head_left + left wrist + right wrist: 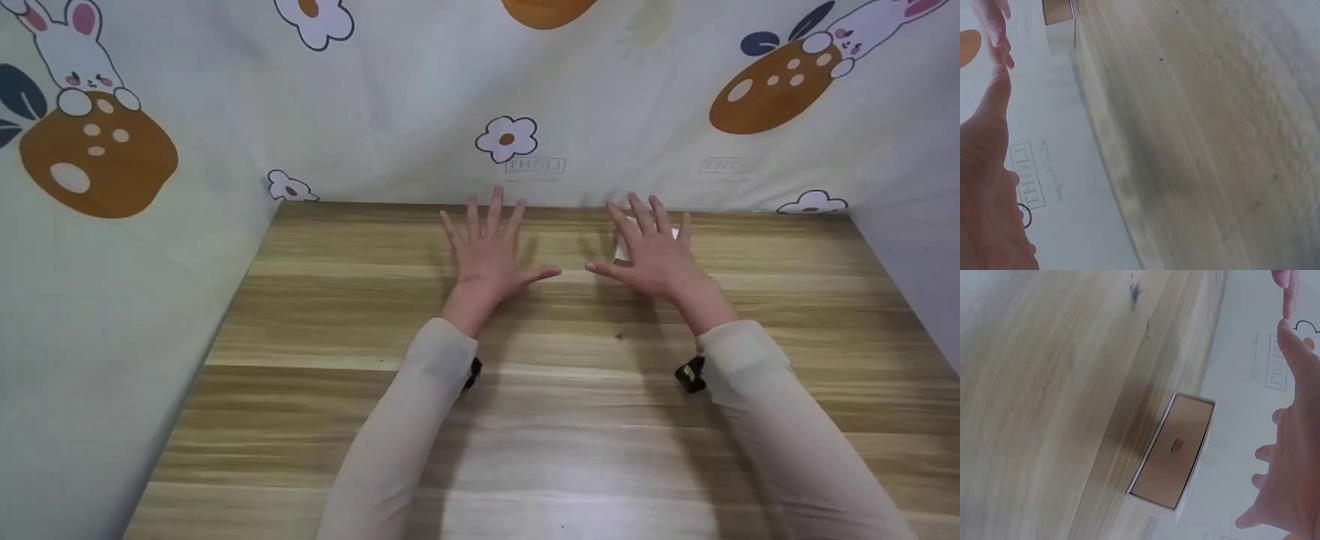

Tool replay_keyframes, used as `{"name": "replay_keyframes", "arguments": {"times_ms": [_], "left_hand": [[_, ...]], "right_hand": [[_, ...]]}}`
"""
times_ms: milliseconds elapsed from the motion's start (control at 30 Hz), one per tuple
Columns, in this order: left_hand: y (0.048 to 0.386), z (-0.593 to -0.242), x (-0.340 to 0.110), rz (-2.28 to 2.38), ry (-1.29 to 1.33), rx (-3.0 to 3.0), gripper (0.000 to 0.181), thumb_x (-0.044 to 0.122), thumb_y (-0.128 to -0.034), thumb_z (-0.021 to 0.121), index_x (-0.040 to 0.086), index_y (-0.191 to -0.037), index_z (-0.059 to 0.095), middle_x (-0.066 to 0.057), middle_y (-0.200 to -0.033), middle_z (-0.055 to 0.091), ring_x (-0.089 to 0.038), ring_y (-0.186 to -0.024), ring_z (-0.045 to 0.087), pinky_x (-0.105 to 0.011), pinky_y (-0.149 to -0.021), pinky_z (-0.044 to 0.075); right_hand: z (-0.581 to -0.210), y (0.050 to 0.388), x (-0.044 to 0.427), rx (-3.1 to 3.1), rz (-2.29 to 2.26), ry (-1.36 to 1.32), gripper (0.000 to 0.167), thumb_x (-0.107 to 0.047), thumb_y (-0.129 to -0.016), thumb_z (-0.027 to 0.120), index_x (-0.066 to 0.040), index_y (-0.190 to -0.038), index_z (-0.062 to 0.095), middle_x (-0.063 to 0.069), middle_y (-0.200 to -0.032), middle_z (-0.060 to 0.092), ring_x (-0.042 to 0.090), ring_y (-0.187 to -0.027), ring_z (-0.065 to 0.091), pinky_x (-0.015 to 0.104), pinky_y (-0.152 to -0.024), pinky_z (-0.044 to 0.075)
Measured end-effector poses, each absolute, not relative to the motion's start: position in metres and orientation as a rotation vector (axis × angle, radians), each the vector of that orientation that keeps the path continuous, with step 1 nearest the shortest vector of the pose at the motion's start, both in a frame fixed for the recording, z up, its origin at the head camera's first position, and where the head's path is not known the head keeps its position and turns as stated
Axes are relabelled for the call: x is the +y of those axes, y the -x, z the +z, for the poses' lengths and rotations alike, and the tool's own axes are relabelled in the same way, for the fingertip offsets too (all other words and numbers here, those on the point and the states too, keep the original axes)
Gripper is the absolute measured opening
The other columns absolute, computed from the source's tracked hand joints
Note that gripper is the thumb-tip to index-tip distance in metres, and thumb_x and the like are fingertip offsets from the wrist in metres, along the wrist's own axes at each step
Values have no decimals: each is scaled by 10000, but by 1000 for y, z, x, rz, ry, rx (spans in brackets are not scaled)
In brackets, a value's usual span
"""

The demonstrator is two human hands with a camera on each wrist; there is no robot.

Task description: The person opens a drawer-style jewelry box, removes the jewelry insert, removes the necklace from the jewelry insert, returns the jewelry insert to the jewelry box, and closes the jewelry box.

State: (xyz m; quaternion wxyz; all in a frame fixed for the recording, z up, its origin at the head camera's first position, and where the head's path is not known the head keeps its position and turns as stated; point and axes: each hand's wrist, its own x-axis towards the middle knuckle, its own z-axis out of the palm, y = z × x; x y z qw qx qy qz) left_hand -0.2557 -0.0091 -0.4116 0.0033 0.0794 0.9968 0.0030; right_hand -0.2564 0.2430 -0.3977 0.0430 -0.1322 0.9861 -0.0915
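A mirrored "LIGHT" marks the cloth point(412, 112). Left hand point(486, 255) and right hand point(656, 259) spread their fingers; near the latter, the box point(1169, 461) runs left-to-right along the back of the desk point(315, 315), brown face frontward.

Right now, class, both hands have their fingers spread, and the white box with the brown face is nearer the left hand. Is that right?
Not quite: the white box with the brown face is nearer the right hand, as the head view shows, not the left hand. Both hands do have their fingers spread.
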Motion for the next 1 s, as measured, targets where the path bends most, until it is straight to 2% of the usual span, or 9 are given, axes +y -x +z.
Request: {"name": "replay_keyframes", "arguments": {"times_ms": [300, 600, 833, 1000], "left_hand": [[255, -411, -5, 19, -264, 3117, 1172, 984, -689, 356, 361, -1591, -59, -13, -1678, -189, -398, -1552, -73, -741, -1161, -50], [253, -410, -1, 87, -290, 3129, 1182, 971, -681, 415, 361, -1596, -19, -9, -1690, -138, -397, -1556, -8, -701, -1195, 10], [257, -407, 3, 140, -319, 3117, 1156, 945, -707, 439, 329, -1605, 51, -8, -1702, 7, -385, -1544, 139, -681, -1204, 117], [257, -405, 7, 156, -314, 3082, 1111, 922, -736, 443, 320, -1605, 100, -2, -1688, 144, -380, -1533, 192, -683, -1204, 107]], "right_hand": [[-394, 258, 256, 3022, -270, 388, 1011, -798, -855, 470, -252, -1612, 83, 183, -1673, 69, 452, -1531, -8, 781, -1129, -20], [-400, 261, 271, 3013, -304, 354, 1005, -761, -874, 488, -203, -1611, 93, 210, -1656, 106, 478, -1517, 29, 778, -1133, 4], [-404, 265, 279, 2990, -355, 357, 931, -697, -931, 464, -176, -1608, 94, 240, -1631, 149, 497, -1499, 70, 778, -1123, 62], [-406, 269, 283, 2948, -334, 371, 807, -664, -986, 365, -148, -1588, 218, 265, -1599, 238, 522, -1464, 177, 731, -1141, 161]]}}
